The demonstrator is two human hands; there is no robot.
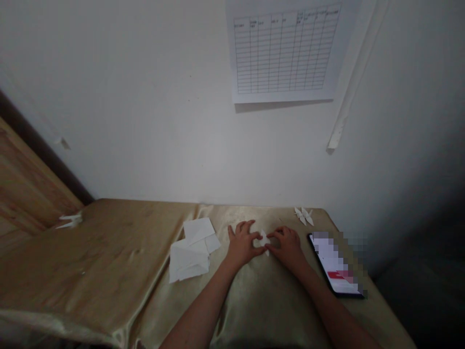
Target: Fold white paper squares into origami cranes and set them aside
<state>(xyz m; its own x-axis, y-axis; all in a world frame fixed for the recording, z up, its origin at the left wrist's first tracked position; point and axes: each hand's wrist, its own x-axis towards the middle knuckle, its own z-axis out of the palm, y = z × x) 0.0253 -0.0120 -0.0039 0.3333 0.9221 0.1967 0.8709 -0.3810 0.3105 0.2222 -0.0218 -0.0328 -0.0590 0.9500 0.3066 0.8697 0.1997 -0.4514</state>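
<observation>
The white wall fills the upper part of the view. Below it, the worktop runs from left to right under a shiny tan cloth that is creased near the middle. A wooden panel stands at the far left, behind the worktop corner.

1 printed grid sheet is fixed to the wall, above and slightly right of the hands. A white trunking strip runs down the wall at a slant just right of that sheet.

A loose stack of white paper sheets lies flat on the cloth, just left of the person's left forearm. A smartphone lies face up, screen lit, near the right edge of the worktop, just beside the right wrist.

The left hand rests on the cloth with the fingers curled and the thumb and fingertips closed on the folded paper piece. The right hand mirrors it and pinches the same piece from the other side. The folded paper piece is small and white, and it sits on the cloth between the 2 hands, near the middle of the worktop's right section.

Small folded paper figures lie at the back edge by the wall, beyond the right hand. Another white folded figure lies at the far left, well apart from both hands.
</observation>
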